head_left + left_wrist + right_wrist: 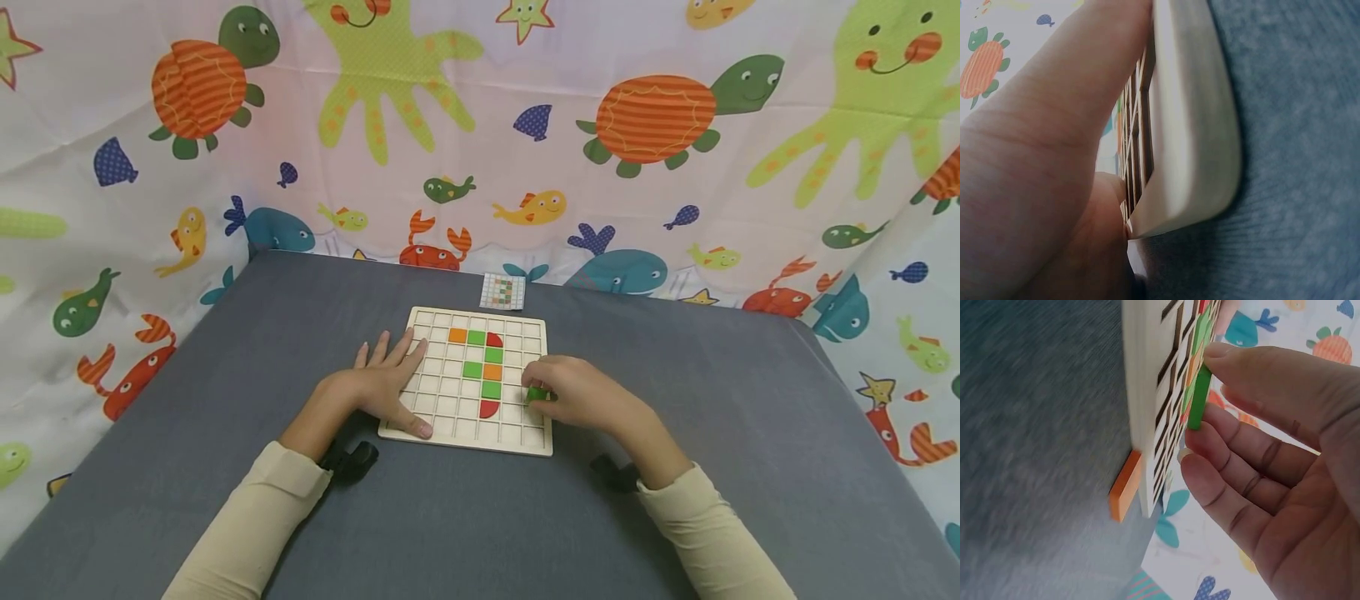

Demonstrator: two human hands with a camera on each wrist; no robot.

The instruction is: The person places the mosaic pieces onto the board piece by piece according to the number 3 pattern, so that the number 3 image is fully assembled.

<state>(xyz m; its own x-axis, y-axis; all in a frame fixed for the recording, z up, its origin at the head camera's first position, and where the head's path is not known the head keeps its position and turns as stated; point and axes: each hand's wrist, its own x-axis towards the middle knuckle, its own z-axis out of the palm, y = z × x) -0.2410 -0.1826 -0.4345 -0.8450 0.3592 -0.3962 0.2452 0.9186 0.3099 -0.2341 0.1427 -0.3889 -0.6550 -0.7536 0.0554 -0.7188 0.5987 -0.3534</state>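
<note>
A pale wooden grid board [442, 406] lies on the grey cloth. Spread fingers of my left hand [381, 385] rest across its left edge, thumb near the front left corner. Over the right edge, my right hand [583, 392] pinches a green square tile [1199, 400] between thumb and fingertips. Set in the grid are several green tiles [491, 389], an orange tile [457, 336] at the upper left of the pattern, another orange tile [492, 372] lower down, a red rounded tile [494, 340] near the top and a red rounded tile [489, 409] at the bottom.
Behind the board lies a small printed card [502, 292] with a coloured grid pattern. A loose orange tile [1125, 487] sits on the cloth beside the board's edge. A curtain [510, 217] with sea animals hangs round the table's back and sides.
</note>
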